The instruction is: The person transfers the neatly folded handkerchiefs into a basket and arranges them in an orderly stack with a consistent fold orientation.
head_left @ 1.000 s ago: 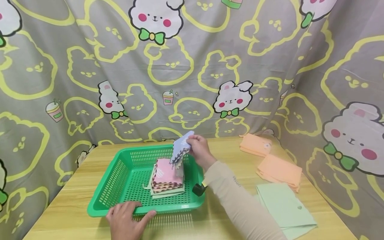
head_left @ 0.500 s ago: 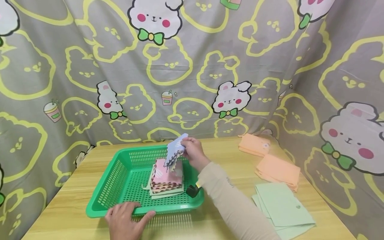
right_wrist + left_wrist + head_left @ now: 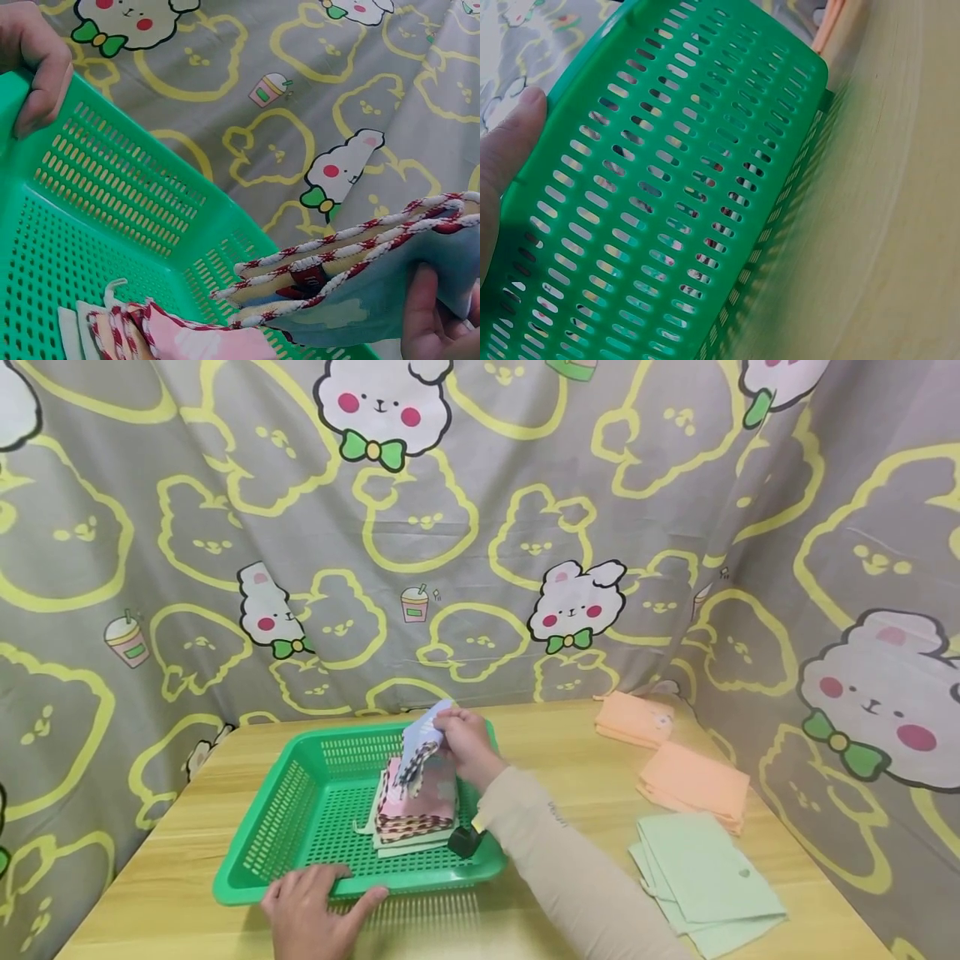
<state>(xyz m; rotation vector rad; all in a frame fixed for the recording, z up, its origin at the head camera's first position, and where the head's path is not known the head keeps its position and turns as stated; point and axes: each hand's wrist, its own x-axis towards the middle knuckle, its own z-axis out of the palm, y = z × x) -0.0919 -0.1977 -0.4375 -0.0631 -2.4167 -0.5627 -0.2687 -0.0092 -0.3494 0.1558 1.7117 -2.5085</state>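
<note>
Well, right hand (image 3: 468, 743) pinching a folded blue cloth (image 3: 422, 731) over the pile, left hand (image 3: 311, 906) gripping the green basket (image 3: 258, 814).

My right thumb and fingers are closed on one edge of the blue cloth, which tilts with its red-and-white corded trim slanting down; whether it touches the pink cloth (image 3: 431, 797) topping the pile, I can't tell. My left fingers hook over the near rim, thumb outside. Under the pink cloth lies pale green cloth (image 3: 412, 850), right of the basket's middle. Farther right on the wooden table (image 3: 562, 752) lie two folded orange cloths (image 3: 693, 783), one behind the other, and a folded green cloth (image 3: 708, 868) nearer me. Behind hangs a grey curtain (image 3: 480, 452) printed with white rabbits.
</note>
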